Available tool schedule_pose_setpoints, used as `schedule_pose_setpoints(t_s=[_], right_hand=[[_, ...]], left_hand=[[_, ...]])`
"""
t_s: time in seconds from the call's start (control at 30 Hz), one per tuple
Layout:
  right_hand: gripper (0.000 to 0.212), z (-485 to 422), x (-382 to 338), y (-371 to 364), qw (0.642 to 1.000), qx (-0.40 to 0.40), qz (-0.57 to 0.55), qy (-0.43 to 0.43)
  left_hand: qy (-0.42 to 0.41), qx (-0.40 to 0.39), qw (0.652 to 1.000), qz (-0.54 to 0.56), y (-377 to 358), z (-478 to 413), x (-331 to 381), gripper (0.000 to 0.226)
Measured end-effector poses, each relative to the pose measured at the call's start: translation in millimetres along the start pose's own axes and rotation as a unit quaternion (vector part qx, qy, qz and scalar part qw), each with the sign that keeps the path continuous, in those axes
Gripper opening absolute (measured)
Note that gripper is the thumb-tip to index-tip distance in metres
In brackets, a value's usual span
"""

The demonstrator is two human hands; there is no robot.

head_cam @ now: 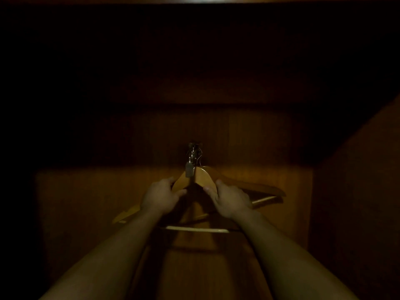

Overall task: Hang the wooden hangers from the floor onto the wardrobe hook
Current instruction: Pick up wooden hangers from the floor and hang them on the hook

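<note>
step: seating wooden hangers (201, 180) on wardrobe hook (193, 151) | my left hand (159, 197), right hand (230, 201) fingers each wrapped round a shoulder | next: confirm wire catches, then release gently

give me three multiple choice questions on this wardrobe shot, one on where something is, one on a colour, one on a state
1. Where is the metal hook?
A. on the back panel above the hands
B. on the floor
C. on the right side wall

2. What colour are the wooden hangers?
A. white
B. light yellowish brown
C. blue

3. What are the hands doing?
A. resting at the person's sides
B. both gripping the hangers
C. only one touching them

Answers:
1 A, the hook sits on the panel just above the hanger tops.
2 B, the lit wood shows pale yellowish brown.
3 B, the left hand and right hand each close on a hanger shoulder.
</note>
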State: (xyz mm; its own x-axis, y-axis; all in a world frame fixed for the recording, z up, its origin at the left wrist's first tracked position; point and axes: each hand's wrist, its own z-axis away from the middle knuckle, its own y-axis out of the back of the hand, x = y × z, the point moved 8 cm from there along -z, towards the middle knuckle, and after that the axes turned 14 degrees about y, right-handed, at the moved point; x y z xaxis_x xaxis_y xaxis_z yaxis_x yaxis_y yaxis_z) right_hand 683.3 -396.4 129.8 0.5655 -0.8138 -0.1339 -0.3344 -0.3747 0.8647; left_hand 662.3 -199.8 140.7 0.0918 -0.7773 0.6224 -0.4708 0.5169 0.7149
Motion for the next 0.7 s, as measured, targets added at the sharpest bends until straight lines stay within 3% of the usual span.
schedule_pose_setpoints(t_s=[0.27, 0.5, 0.7], right_hand=[[0.057, -14, 7, -17, 1.000, -0.008, 0.008, 0.003], [0.054, -14, 13, -4, 0.997, 0.048, 0.060, 0.004], [0.054, -19, 20, 5, 0.995, 0.074, 0.060, 0.022]], left_hand=[[0.010, -0.018, 1.000, 0.022, -20, -21, -13, 0.029], [0.011, 0.068, 0.997, 0.019, -27, -19, -19, 0.041], [0.002, 0.073, 0.997, 0.006, -32, -16, -15, 0.050]])
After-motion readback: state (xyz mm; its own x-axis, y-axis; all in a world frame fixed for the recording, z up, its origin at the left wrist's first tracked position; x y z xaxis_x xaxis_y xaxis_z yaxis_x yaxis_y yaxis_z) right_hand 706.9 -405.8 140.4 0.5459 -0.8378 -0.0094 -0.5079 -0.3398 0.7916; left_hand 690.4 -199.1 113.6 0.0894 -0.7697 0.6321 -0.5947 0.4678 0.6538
